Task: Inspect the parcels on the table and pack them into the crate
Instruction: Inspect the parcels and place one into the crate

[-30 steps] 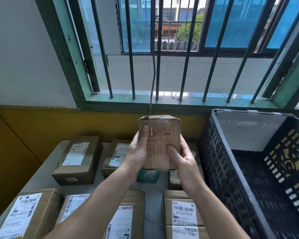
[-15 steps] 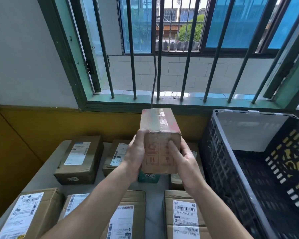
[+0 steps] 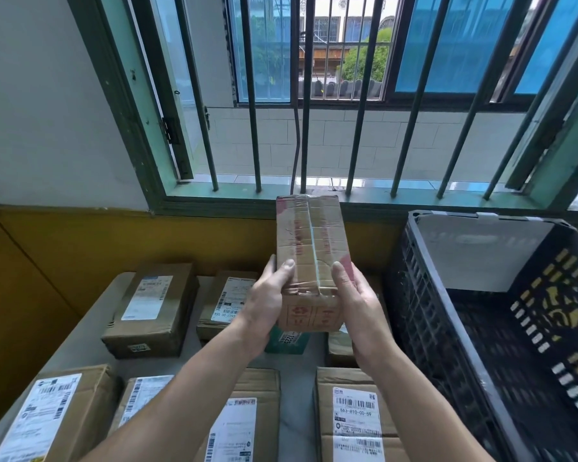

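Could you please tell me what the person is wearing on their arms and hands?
The left hand and right hand are bare, without gloves; no watch or band on either wrist. The left forearm and right forearm are uncovered to the frame's edge: no sleeve shows.

I hold the box (image 3: 309, 248) between my left hand (image 3: 269, 305) and right hand (image 3: 359, 308), up in open air above the table (image 3: 296, 395), with room on either side. The crate (image 3: 424, 311) stands just beside my right hand. Its black near wall rises between that hand and the inside, and its top is open. Below, parcels (image 3: 151, 305) crowd the table, leaving narrow grey gaps. Ahead, the bars (image 3: 254, 128) close the way past the sill (image 3: 247, 191). A yellow wall (image 3: 47, 261) borders the table on my left.
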`<move>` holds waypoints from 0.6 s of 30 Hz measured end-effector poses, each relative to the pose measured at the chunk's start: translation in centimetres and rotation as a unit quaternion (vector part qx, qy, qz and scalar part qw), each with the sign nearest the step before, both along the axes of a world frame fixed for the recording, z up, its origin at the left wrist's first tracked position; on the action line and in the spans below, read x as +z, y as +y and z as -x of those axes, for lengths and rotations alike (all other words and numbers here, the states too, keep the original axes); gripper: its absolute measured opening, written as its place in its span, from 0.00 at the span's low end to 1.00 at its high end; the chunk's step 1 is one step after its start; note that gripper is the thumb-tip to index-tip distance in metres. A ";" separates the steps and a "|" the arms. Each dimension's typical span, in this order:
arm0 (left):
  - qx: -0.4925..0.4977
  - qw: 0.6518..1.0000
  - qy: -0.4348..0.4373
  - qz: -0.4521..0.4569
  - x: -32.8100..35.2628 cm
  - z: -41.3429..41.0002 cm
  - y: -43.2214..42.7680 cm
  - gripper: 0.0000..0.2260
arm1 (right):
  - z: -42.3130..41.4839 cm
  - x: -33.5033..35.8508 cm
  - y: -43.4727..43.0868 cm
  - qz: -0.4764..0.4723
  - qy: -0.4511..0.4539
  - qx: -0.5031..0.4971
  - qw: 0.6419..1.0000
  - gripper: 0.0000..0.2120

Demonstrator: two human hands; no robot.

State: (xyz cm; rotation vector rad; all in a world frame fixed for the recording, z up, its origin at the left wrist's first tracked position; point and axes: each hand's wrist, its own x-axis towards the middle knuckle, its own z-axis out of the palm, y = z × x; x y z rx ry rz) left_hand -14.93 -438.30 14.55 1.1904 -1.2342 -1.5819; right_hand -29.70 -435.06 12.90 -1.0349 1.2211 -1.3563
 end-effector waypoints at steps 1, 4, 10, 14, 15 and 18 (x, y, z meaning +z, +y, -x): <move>-0.002 1.000 0.000 0.002 0.1 0.0 0.1 0.20 | 0.0 -0.1 0.0 -0.006 -0.004 -0.007 1.000 0.22; 0.004 1.000 -0.007 0.007 0.2 0.0 -0.3 0.26 | -0.1 -0.2 0.3 -0.022 -0.037 -0.008 0.999 0.16; 0.019 1.000 -0.020 0.004 0.2 -0.2 -0.5 0.34 | -0.4 0.0 0.3 -0.027 -0.021 -0.011 0.999 0.22; 0.028 1.000 -0.005 -0.007 -0.3 0.3 0.2 0.25 | -0.4 -0.1 0.0 -0.030 -0.024 -0.033 0.999 0.23; 0.033 0.999 -0.004 -0.007 -0.2 0.3 0.2 0.30 | -0.6 -0.2 0.2 -0.030 -0.027 -0.029 0.999 0.22; 0.050 0.999 0.006 -0.002 0.3 -0.1 -0.2 0.41 | -0.8 -0.7 0.6 -0.022 -0.041 -0.021 0.999 0.19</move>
